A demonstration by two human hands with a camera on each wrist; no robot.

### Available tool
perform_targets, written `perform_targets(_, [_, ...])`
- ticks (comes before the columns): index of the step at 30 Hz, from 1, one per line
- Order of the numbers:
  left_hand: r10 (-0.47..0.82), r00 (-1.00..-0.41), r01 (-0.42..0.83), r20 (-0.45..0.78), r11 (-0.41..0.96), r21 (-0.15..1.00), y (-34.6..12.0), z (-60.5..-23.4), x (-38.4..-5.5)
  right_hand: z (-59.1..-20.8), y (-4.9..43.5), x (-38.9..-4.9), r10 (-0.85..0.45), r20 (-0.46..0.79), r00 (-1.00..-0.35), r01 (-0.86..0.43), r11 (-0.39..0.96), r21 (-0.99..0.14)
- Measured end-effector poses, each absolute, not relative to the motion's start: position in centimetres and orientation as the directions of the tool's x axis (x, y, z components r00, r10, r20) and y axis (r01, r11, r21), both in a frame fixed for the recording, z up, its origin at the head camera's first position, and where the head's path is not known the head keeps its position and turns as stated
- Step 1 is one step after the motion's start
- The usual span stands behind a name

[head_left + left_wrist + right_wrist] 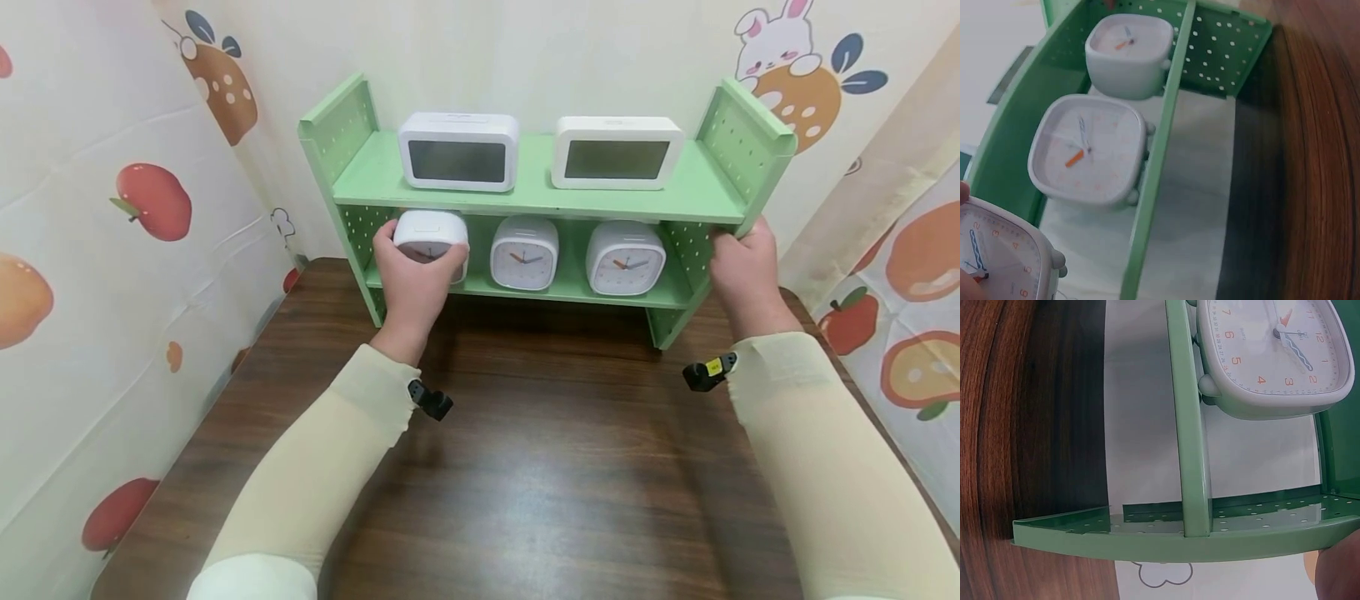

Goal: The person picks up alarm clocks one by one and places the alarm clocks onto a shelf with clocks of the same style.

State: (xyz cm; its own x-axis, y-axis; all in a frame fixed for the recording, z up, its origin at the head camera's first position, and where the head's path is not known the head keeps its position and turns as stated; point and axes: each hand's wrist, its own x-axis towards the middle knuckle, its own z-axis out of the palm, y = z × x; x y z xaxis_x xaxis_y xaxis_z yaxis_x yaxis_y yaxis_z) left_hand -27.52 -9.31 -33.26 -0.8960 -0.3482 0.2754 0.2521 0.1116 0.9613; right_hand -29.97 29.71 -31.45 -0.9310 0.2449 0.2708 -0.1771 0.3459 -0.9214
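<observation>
A white analog alarm clock [431,227] at the left end of the lower shelf is gripped by my left hand [416,279], thumb and fingers on its two sides. Part of its face is hidden behind the hand. In the left wrist view the same clock [1007,256] shows at the lower left, with fingertips at its edge. My right hand [746,262] holds the right side of the green shelf rack [536,202] just under the upper board. Two more analog clocks, a middle one [524,254] and a right one [626,258], stand on the lower shelf.
Two white digital clocks, a left one [459,152] and a right one [617,153], stand on the upper board. Under the rack is a dark wooden table [525,450]. Fruit-patterned cloth [97,275] hangs behind and at both sides.
</observation>
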Motion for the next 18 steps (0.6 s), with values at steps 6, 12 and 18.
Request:
perform_targets(6, [-0.357,-0.913,0.168,0.195,0.104,0.980,-10.0,-34.4,-29.0,-31.7,29.7,-30.1,0.253,0.271,-0.929,-0.178,0.337,-0.924])
perform_targets(12, [-0.362,-0.922,0.100,0.136,0.117,0.988,-11.2,-35.8,-30.1,-31.6,29.5,-30.1,0.236,0.265,-0.935,-0.179,0.332,-0.926])
perform_targets(18, [-0.334,-0.931,0.100,0.146,0.152,0.983,-11.8,-36.0,-30.8,-31.4,29.6,-30.1,0.235,0.261,-0.936,-0.176,0.329,-0.928])
